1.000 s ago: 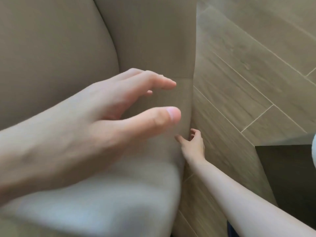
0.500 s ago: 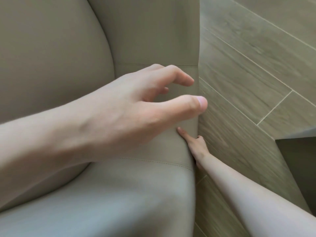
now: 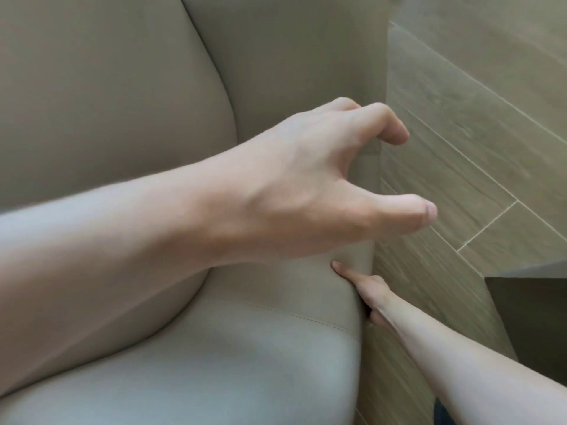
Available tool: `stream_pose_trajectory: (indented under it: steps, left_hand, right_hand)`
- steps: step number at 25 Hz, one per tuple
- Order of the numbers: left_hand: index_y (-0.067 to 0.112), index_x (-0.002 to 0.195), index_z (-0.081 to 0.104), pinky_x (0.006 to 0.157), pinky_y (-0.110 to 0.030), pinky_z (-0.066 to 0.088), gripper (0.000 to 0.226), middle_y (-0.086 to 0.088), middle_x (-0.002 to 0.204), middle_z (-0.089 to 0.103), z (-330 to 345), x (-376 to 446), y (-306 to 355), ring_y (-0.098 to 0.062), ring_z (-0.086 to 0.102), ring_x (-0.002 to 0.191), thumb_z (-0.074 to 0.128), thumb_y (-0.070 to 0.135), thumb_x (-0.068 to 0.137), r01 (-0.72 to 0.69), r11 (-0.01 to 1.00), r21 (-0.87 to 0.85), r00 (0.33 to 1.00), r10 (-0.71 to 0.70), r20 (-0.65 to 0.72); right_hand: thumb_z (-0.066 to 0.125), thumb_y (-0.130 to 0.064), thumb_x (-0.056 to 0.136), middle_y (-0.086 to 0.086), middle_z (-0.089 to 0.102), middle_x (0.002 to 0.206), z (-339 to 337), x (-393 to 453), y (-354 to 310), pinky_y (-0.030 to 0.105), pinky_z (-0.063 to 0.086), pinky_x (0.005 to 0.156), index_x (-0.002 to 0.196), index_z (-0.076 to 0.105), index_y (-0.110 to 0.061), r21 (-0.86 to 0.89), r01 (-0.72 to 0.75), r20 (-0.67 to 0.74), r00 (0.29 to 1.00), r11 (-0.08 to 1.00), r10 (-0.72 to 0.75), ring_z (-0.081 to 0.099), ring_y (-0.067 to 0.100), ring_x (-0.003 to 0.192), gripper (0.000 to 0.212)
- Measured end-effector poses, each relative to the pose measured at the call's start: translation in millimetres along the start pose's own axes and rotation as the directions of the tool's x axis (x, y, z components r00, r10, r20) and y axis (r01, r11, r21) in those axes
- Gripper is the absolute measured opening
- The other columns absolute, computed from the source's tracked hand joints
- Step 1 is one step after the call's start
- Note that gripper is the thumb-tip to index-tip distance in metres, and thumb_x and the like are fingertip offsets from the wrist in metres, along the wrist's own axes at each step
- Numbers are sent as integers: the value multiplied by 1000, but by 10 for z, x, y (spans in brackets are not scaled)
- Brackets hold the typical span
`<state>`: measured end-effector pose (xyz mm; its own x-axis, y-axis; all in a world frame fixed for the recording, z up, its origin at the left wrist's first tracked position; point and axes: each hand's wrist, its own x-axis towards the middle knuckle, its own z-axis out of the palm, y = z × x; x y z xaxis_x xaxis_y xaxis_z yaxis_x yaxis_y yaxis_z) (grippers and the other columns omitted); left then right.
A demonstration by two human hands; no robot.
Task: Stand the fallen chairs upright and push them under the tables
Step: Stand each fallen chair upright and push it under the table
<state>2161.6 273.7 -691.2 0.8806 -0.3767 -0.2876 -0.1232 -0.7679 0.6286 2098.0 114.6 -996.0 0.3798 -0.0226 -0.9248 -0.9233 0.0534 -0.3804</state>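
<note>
Beige upholstery of the chair (image 3: 276, 348) sits clamped in the right hand (image 3: 372, 297), whose thumb presses on the padded face while the remaining fingers wrap out of sight behind the chair's right edge. A second ago that hand was only nearing the edge with loose fingers; half a second ago the thumb had landed, and now the hold looks set. Above it, the left hand (image 3: 310, 185) has travelled rightward across the cushion and hangs spread apart, fingers curled past the same edge and thumb stretched over the floor side, gripping nothing yet. Whether its fingertips brush the upholstery cannot be told. The chair fills the left and centre of the view, close to the camera, its right edge against the wood-look floor (image 3: 491, 133); its orientation is hard to judge from so near. With one hand fastened and the other about to close, the lift to stand it up seems imminent, and no table can be identified
</note>
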Motion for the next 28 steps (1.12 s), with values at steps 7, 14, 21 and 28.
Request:
stream_pose_trajectory:
  steps: [7,14,21,28]
  left_hand:
    - [46,127,56,93,2,25,65,30,134,46,-873,-422,759,10,47,114,63,73,69,-69,996,61,993,74,-93]
    - [43,136,49,93,5,20,65,27,144,36,-1838,-1119,1314,12,36,124,64,65,77,-55,998,8,987,55,-154]
    - [43,139,47,93,8,18,67,31,145,33,-2546,-2005,1304,17,33,124,60,65,77,19,995,-102,943,-51,-330]
    - [36,140,50,93,5,25,60,20,146,39,-2971,-2784,944,9,41,123,70,52,86,151,961,-232,864,-242,-442]
  right_hand:
    - [96,-32,57,12,77,92,5,-1263,-244,36,58,78,101,72,0,-5,-20,-76,997,1000,19,74,25,84,59]
    - [99,-37,52,25,59,129,456,-2818,-367,42,47,104,127,51,16,-117,-63,-206,978,991,38,62,36,117,104]
    - [99,-31,54,30,55,126,1348,-4009,-661,42,46,102,136,24,17,-106,-113,-243,966,988,85,59,42,117,121]
    - [94,-43,56,23,55,134,2132,-4458,-948,55,46,103,134,43,7,-287,-58,-230,973,956,-11,56,44,119,106]
